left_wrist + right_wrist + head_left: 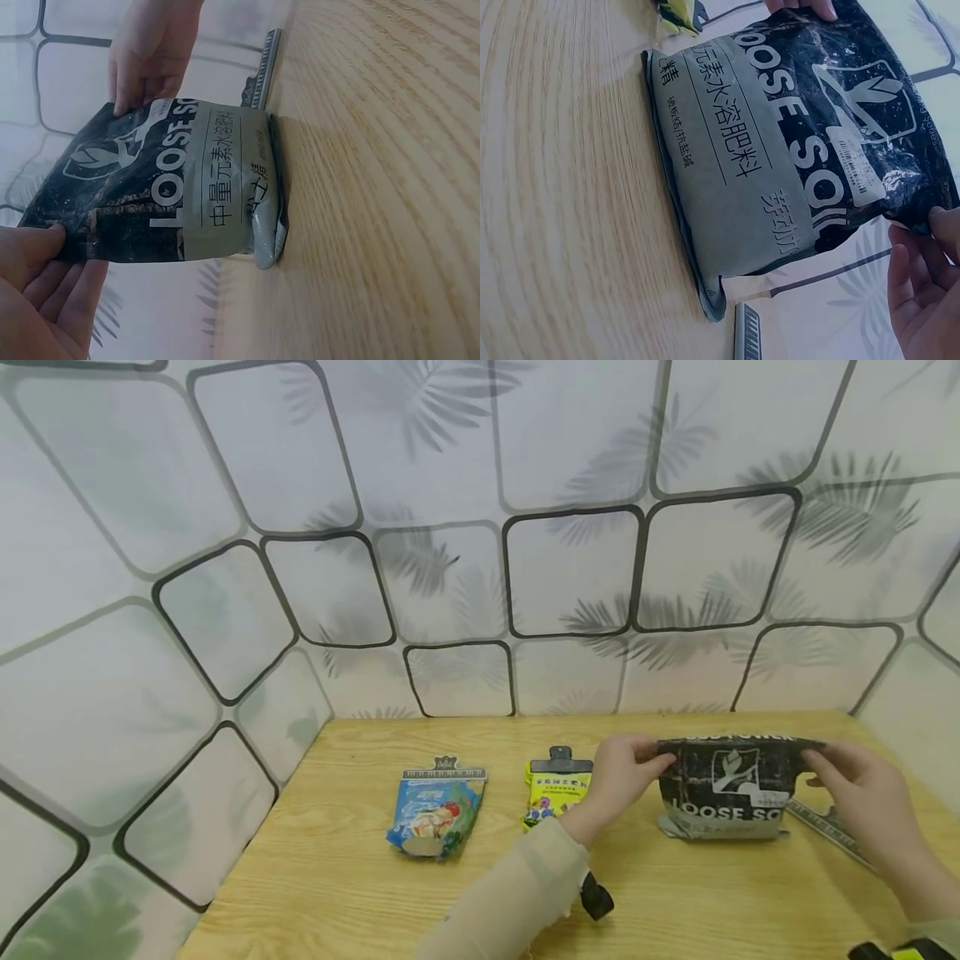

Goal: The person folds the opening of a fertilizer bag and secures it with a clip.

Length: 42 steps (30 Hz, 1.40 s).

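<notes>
A black and grey fertilizer bag with "LOOSE SOIL" lettering stands on the table at the right. My left hand pinches its upper left corner between thumb and fingers. At the upper right corner, my right hand grips the bag the same way. Its top edge is stretched between both hands, and the bottom rests on the wood. Just behind and right of the bag lies a grey sealing clip, partly hidden by the bag and right hand. The right wrist view shows the clip's end close to the bag's base.
A blue packet closed by a grey clip lies left of centre. Beside my left forearm is a yellow packet with a black clip. Patterned cloth walls border the wooden table.
</notes>
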Tool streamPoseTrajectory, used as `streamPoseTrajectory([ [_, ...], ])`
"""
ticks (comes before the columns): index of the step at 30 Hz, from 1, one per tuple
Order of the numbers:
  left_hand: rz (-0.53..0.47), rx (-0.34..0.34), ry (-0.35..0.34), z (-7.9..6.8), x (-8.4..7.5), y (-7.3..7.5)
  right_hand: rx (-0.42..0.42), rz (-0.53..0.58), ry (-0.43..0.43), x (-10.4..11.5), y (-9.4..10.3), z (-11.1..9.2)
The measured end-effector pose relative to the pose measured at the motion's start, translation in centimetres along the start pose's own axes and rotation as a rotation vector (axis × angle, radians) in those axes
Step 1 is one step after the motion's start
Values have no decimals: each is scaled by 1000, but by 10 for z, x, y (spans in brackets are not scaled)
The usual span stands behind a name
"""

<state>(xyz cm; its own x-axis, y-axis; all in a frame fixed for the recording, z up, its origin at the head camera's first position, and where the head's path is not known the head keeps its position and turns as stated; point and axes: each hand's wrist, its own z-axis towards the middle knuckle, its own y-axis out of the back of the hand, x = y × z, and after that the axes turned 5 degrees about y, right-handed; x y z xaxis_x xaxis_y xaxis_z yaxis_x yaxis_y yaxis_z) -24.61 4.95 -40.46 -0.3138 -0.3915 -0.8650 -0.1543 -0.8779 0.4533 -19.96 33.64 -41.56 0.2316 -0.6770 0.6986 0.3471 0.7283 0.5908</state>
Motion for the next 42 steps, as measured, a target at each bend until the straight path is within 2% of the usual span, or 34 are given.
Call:
streamPoseTrajectory([
  [4, -10, 21, -22, 0, 1, -3, -5, -34, -3, -1, 2, 0],
  [9, 17, 17, -54, -1, 1, -1, -3, -54, -7, -1, 3, 2],
  [21, 86, -13, -94, -4, 2, 1, 33, -28, -6, -2, 5, 3],
  [27, 134, -22, -135, -7, 4, -1, 48, 1, 24, -6, 8, 1],
  [34, 140, -18, -125, -10, 4, -3, 69, 41, -6, -3, 10, -2],
  [42, 152, -20, -119, -10, 4, -5, 71, 92, -1, -7, 10, -7],
])
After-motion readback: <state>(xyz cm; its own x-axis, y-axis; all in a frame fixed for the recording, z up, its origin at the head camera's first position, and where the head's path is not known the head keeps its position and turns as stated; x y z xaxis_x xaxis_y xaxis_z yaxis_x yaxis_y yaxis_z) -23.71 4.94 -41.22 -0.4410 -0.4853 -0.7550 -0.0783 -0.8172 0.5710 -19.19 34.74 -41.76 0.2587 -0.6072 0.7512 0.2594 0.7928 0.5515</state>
